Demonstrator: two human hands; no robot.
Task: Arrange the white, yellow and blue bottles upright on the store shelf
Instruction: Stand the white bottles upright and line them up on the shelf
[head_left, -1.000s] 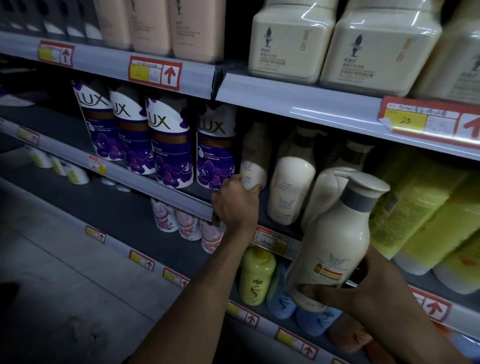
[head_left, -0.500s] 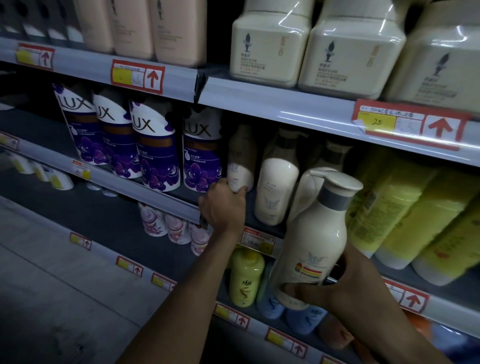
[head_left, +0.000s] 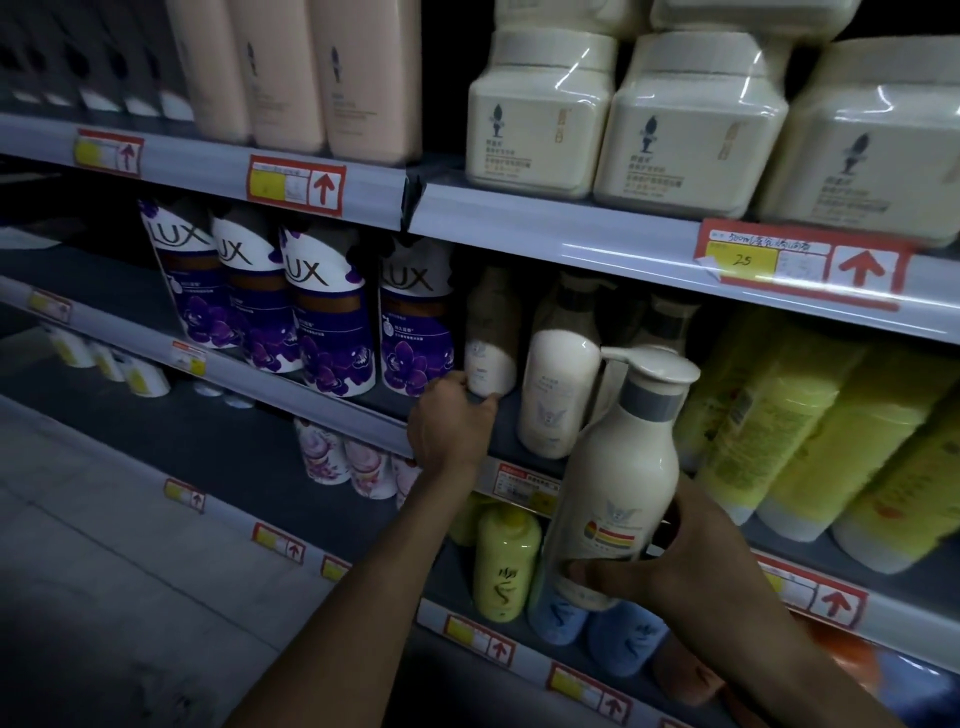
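The left hand (head_left: 452, 423) has its fingers curled round the base of a small white bottle (head_left: 491, 358) standing at the front of the middle shelf (head_left: 506, 436), just beside the purple LUX pouches (head_left: 322, 322). The right hand (head_left: 691, 558) grips a tall white pump bottle (head_left: 618, 467) low on its body, thumb across the front label. It holds the bottle clear of the shelf and leaning slightly, in front of another white bottle (head_left: 558, 395) that stands upright.

The pump bottle looks full, so likely weighty, with smooth, stiff plastic that could slip. A low grip leaves it top-heavy, and a hold nearer the waist would probably steady it. The pump head is best not used as a handle.

To the right, yellow bottles (head_left: 810, 431) lean back in a row. On the shelf below stand a yellow bottle (head_left: 506, 564) and blue bottles (head_left: 623, 636).
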